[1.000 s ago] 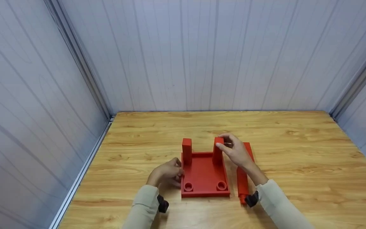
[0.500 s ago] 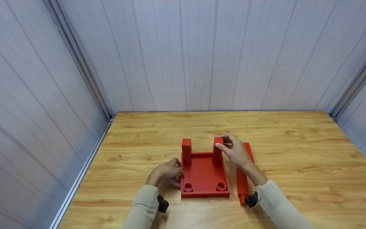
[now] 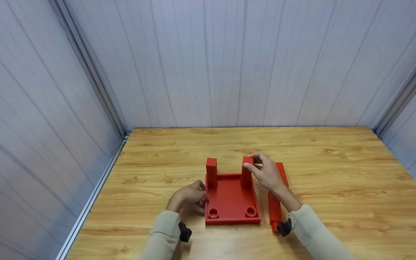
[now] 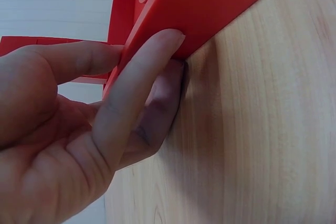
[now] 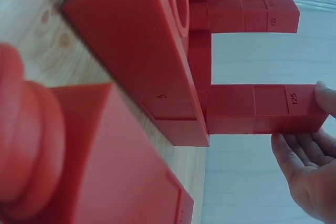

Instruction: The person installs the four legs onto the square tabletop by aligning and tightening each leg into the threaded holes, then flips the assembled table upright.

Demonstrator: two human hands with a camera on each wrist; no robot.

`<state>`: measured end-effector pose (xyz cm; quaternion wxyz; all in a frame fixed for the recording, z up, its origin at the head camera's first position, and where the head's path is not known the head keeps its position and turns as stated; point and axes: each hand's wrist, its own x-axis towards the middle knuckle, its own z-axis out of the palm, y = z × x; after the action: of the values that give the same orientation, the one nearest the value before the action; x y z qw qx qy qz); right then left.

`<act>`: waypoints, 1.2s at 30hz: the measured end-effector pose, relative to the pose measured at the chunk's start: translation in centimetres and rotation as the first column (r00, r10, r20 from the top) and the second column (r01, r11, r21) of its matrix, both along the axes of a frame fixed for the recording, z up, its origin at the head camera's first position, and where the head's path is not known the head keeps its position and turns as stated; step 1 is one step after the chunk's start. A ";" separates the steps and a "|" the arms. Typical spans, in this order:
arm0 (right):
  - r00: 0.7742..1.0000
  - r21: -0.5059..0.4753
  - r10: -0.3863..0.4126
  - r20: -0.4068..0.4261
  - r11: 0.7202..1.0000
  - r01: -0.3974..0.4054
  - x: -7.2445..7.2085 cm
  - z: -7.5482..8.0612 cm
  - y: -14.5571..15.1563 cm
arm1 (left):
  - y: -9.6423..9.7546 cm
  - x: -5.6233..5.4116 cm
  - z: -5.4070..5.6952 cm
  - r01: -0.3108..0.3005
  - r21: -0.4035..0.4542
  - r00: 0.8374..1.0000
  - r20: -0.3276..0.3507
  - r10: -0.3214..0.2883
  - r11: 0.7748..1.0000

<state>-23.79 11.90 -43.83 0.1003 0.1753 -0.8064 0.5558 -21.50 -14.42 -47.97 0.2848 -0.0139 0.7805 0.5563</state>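
Observation:
A red tray-like base (image 3: 229,202) lies flat on the table, its raised rim facing up. Round sockets (image 3: 250,211) show at its two near corners. Square red posts stand upright at the far corners: a left post (image 3: 211,169) and a right post (image 3: 246,177). My right hand (image 3: 268,176) pinches the top of the right post between thumb and fingers; the right wrist view shows "125" on that post (image 5: 272,107). At the base's left side, my left hand (image 3: 189,195) holds the edge, with fingers against rim and outer wall (image 4: 210,11). Some left fingertips are hidden.
To the right of the base, a loose red post (image 3: 275,209) with a rounded peg end lies on the table, partly under my right forearm. Another red piece (image 3: 282,172) lies beyond it. Pale panel walls (image 3: 226,65) enclose the wooden table (image 3: 157,151).

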 end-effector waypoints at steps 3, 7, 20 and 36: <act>1.000 -0.001 -0.009 -0.006 1.000 0.009 0.1 0.0 -0.1 | 0.1 0.0 0.0 -0.003 -0.002 1.000 -0.002 0.003 1.000; 1.000 0.000 -0.010 -0.021 1.000 0.010 0.5 0.4 -0.2 | 0.1 0.1 0.0 -0.006 -0.002 1.000 -0.011 0.006 1.000; 0.998 -0.015 -0.011 -0.063 1.000 0.010 0.6 0.3 -0.2 | 0.2 0.2 0.1 -0.004 0.007 1.000 -0.008 0.004 1.000; 1.000 -0.062 -0.008 0.022 0.998 0.009 0.6 0.3 0.0 | 0.1 0.2 0.0 0.003 -0.005 1.000 -0.016 -0.003 1.000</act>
<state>-23.22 11.87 -43.54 0.0995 0.1627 -0.7905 0.5820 -21.33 -14.36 -47.99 0.2795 -0.0091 0.7842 0.5539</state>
